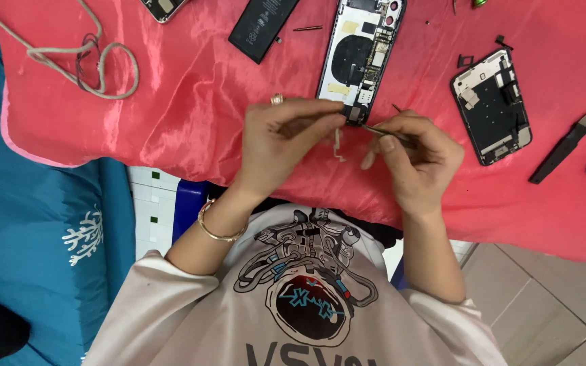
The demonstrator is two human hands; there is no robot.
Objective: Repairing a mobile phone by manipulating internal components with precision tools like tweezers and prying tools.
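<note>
Head view. My left hand [286, 139] is pinched shut on a pale adhesive strip [338, 146] that dangles from its fingertips; my right hand [418, 159] is closed around thin tweezers [378, 130] whose tips point at the strip. Both work at the lower end of an opened phone body [361, 51], which lies on the red cloth [191, 95] covering the tabletop, just above my hands. A black rectangular battery [263, 26] with a printed white label rests tilted to its left. A second opened phone frame [491, 105] lies to the right, well apart, with a black pry tool [564, 146] beyond it. A looped cord [76, 64] sits at far left. Small screws dot the cloth near the phones. The cloth's near edge hangs just below my hands; free cloth remains between the cord and my left hand.
</note>
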